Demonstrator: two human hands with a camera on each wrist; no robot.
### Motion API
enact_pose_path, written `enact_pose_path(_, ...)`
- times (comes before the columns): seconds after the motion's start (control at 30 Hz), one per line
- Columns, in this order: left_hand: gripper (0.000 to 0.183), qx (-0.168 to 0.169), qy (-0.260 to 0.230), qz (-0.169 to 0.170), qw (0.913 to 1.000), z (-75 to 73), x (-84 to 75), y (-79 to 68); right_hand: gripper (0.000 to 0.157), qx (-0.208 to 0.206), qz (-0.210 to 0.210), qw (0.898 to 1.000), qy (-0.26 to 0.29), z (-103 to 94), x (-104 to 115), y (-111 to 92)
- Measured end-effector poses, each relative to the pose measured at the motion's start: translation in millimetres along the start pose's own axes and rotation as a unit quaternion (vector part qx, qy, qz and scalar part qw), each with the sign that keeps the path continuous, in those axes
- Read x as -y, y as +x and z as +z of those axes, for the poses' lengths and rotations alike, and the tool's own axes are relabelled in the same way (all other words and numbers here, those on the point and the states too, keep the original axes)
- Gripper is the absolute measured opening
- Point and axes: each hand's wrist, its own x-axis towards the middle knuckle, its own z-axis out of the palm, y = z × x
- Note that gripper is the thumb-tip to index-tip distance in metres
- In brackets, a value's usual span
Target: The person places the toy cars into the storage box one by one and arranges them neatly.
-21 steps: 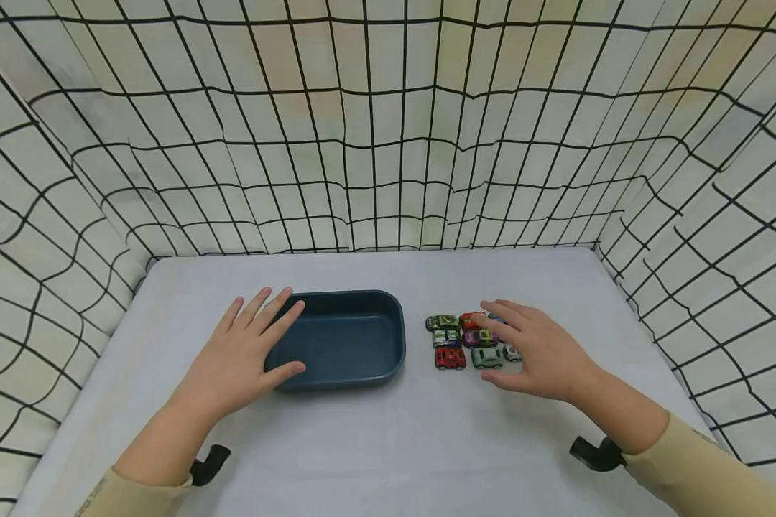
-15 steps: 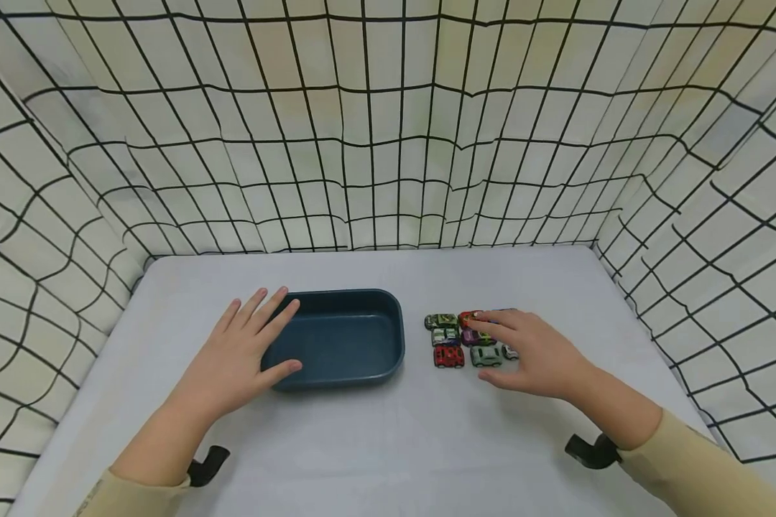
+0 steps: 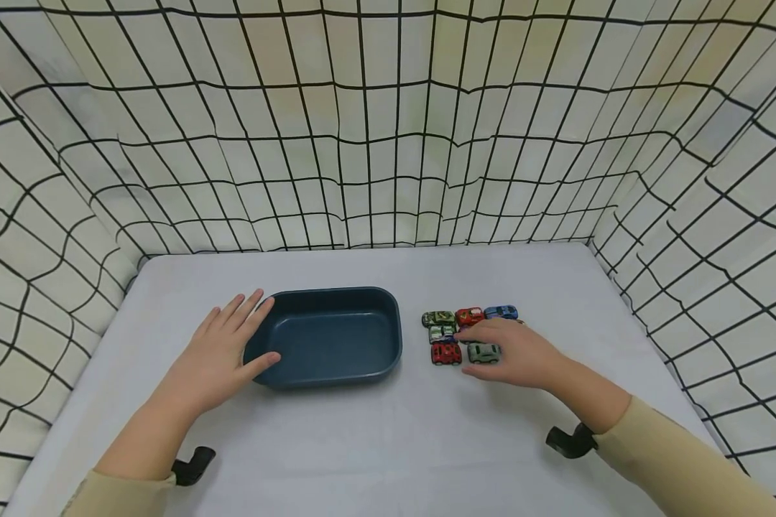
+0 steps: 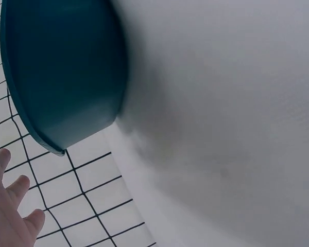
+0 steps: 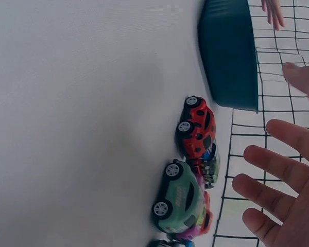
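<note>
In the head view a dark blue rectangular basin sits on the white table. At its left end my left hand has its fingers spread, thumb and index over the rim; contact cannot be made out. Small toy cars stand grouped right of the basin: a red spotted car, a pale green car, a camouflage-pattern car, a red car and a blue car among them. Above this group my right hand holds nothing, hiding some cars. Its fingers are apart from them in the right wrist view.
Black netting over pale cloth walls the table's back and both sides. A black wrist fitting sits under the left wrist, another black fitting under the right. White tabletop stretches in front of the basin.
My right hand has moved left and lower over the cars, uncovering the blue car. The left hand has shifted left, off most of the basin's left end. The head view has shifted slightly.
</note>
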Motion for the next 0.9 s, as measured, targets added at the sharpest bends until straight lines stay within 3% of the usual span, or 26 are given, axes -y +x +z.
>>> enact_pose_path(0.17, 0.091, 0.023, -0.019, -0.017, 0.9994, 2.5, 7.2, -0.5, 0.054, 0.027, 0.021, 0.999, 0.012, 10.1, -1.0, 10.5)
enact_pose_path(0.43, 0.090, 0.060, -0.028, -0.027, 0.9974, 10.0, 12.2, 1.0, 0.043, 0.043, 0.014, 0.999, -0.009, 19.9, -1.7, 22.9)
enact_pose_path(0.73, 0.091, 0.073, -0.026, -0.033, 0.9965, 22.3, 15.1, -2.1, 0.040, 0.048, 0.009, 0.996, -0.068, 31.7, -1.6, 30.6)
enact_pose_path(0.9, 0.093, 0.074, -0.029, -0.036, 0.9962, 26.8, 15.8, -1.8, 0.038, 0.041, -0.010, 0.996, -0.073, 34.9, 1.1, 31.9)
